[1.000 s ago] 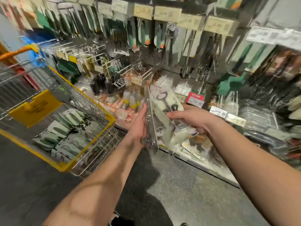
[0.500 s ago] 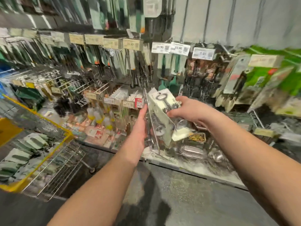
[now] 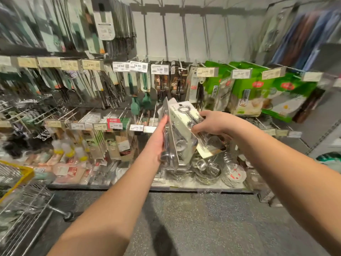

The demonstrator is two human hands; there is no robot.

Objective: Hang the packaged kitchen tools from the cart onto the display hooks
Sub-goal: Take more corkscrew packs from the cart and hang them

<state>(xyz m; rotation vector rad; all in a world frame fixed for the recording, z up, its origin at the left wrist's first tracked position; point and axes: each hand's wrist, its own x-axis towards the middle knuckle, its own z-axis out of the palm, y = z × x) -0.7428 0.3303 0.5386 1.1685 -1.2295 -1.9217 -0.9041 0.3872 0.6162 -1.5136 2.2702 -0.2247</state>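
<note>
Item: carded tool pack [image 3: 186, 124], held mid-air before display; long axis steep, hang-hole end up, tilted left.
Right hand [image 3: 215, 123] nearer, grip pinched on front pack.
Left hand [image 3: 160, 134] grip clamped on stack [image 3: 170, 145] edge.
Empty hooks [image 3: 184, 37] well above; price tags [image 3: 159, 69] and hung stock between.
Cart [image 3: 16, 174] lower left.

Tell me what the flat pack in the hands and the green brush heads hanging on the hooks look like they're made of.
The flat white pack with a silver tool, held by the left hand and the right hand, looks like glossy printed card, perhaps under clear plastic; it glints. The tool itself shines like polished metal. The green brush heads look matte, probably silicone or plastic, but blur leaves that open.
</note>
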